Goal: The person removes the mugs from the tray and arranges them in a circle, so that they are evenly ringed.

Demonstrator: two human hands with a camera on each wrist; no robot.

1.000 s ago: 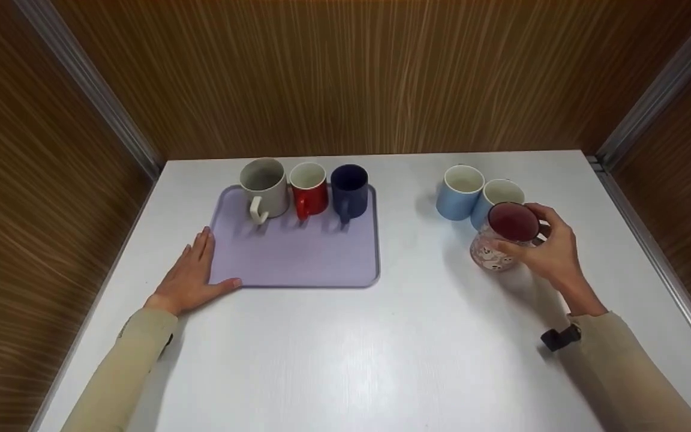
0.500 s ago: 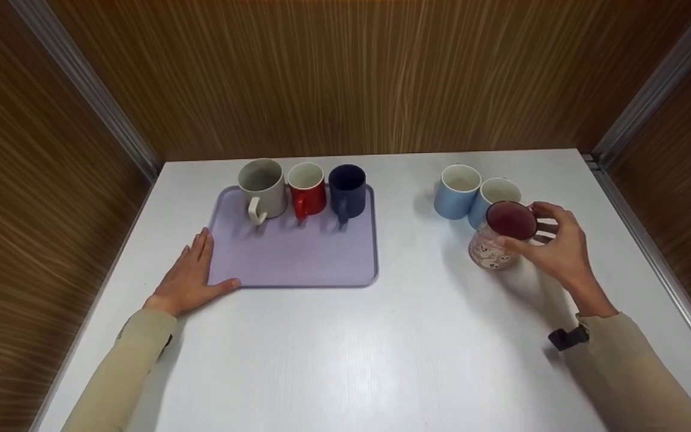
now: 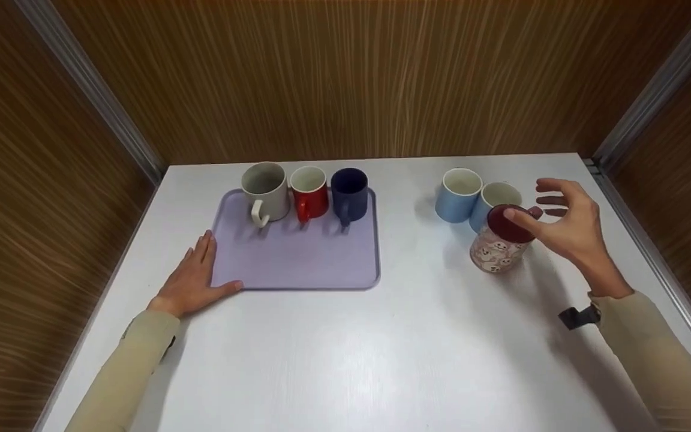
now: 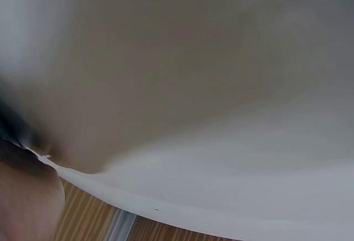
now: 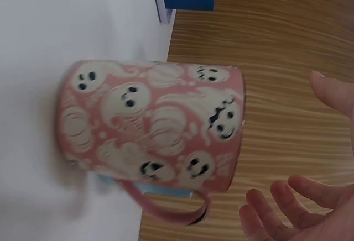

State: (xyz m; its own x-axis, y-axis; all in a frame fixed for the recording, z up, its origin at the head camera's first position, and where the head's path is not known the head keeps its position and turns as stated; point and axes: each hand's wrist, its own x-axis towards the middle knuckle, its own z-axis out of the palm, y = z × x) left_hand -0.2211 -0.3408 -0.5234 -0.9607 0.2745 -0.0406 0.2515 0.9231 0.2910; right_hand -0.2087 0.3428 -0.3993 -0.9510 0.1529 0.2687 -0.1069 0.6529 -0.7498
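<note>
A pink mug (image 3: 497, 251) with white ghosts and pumpkins and a dark red inside stands upright on the table at the right. My right hand (image 3: 574, 223) hovers by its rim and handle, thumb and fingers spread apart around nothing; the right wrist view shows a gap between the fingers (image 5: 276, 208) and the mug (image 5: 149, 125). My left hand (image 3: 189, 282) lies flat, its fingers along the left edge of a lilac tray (image 3: 297, 258) and its thumb at the front corner. Only a bit of that hand (image 4: 27, 202) shows in the left wrist view.
Grey (image 3: 269, 195), red (image 3: 315, 203) and dark blue (image 3: 354, 204) mugs stand in a row along the tray's back, handles forward. Two light blue mugs (image 3: 456, 204) stand close together behind the pink mug. Wood-grain panels (image 3: 369, 78) enclose the white table (image 3: 369, 348) at the back and sides.
My right hand has let go of the pink mug and moved up and to the right, its fingers off the handle. The mug stays in place. My left hand has not moved.
</note>
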